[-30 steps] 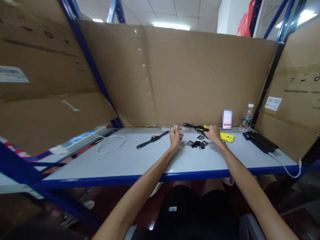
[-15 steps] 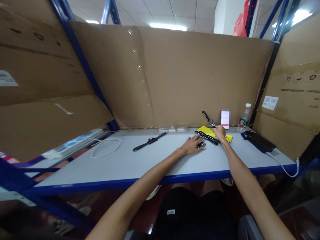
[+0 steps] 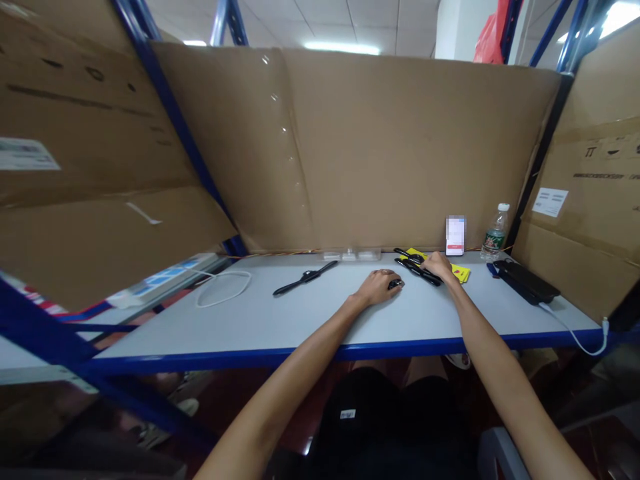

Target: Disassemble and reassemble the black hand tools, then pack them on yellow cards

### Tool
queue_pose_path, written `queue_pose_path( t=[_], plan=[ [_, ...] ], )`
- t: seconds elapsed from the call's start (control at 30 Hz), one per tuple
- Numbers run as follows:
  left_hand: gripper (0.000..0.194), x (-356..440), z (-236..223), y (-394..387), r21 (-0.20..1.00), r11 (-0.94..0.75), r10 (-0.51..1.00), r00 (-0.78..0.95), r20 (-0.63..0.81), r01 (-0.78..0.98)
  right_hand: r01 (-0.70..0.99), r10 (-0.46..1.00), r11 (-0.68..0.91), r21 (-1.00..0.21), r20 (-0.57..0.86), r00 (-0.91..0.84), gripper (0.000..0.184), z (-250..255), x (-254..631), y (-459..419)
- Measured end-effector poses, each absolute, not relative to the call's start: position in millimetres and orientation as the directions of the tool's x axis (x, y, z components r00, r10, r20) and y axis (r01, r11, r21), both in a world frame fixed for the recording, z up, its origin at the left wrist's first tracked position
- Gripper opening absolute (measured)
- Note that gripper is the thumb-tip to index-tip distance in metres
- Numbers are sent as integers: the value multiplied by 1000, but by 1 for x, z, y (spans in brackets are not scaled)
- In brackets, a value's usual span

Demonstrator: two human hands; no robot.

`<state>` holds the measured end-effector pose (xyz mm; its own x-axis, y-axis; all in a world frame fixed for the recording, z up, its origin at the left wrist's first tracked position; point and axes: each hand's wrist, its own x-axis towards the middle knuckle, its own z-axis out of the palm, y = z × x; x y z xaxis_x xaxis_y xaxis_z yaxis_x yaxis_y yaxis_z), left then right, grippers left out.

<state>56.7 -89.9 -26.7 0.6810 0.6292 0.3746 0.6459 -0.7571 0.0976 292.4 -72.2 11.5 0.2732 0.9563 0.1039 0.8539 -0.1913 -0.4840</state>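
My left hand (image 3: 379,287) rests on the table with its fingers curled around a small black shiny object (image 3: 396,284), whose kind I cannot make out. Over a yellow packet (image 3: 461,272), my right hand (image 3: 437,265) is closed on the near end of a black watch (image 3: 410,256). That watch now lies low across the packet, its strap partly hidden by the fingers. More black watches (image 3: 419,271) lie beside it, just below my right hand. Farther left, another black watch (image 3: 306,277) is stretched out flat on the table.
Behind stands a cardboard wall (image 3: 350,153), with a lit phone (image 3: 455,236) leaning on it and a water bottle (image 3: 495,233) alongside. A black case (image 3: 527,283) with a white cable lies right. Clear plastic pieces (image 3: 350,255), a white cable loop (image 3: 225,288) and a power strip (image 3: 165,280) are also present.
My right hand has lowered the watch from a raised, tilted position onto the packet. My left hand's spread fingers have drawn in around the small black object.
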Motion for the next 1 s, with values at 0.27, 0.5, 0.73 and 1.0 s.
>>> queue_pose_path(
  t=[0.27, 0.5, 0.73, 1.0],
  plan=[
    [29, 46, -22, -80, 94, -629, 757, 579, 302, 772, 869, 953, -214, -446, 101, 287, 20, 16, 295, -76],
    [28, 45, -25, -77, 127, -614, 767, 550, 330, 779, 913, 986, -106, -395, 80, 149, 16, 20, 282, -82],
    [33, 48, -27, -76, 164, -635, 746, 544, 385, 755, 935, 997, -82, -345, -18, 81, 14, 26, 263, -96],
    [39, 57, -27, -80, 109, -734, 648, 642, 410, 671, 993, 997, 66, -99, 34, -63, 22, 23, 262, -97]
  ],
)
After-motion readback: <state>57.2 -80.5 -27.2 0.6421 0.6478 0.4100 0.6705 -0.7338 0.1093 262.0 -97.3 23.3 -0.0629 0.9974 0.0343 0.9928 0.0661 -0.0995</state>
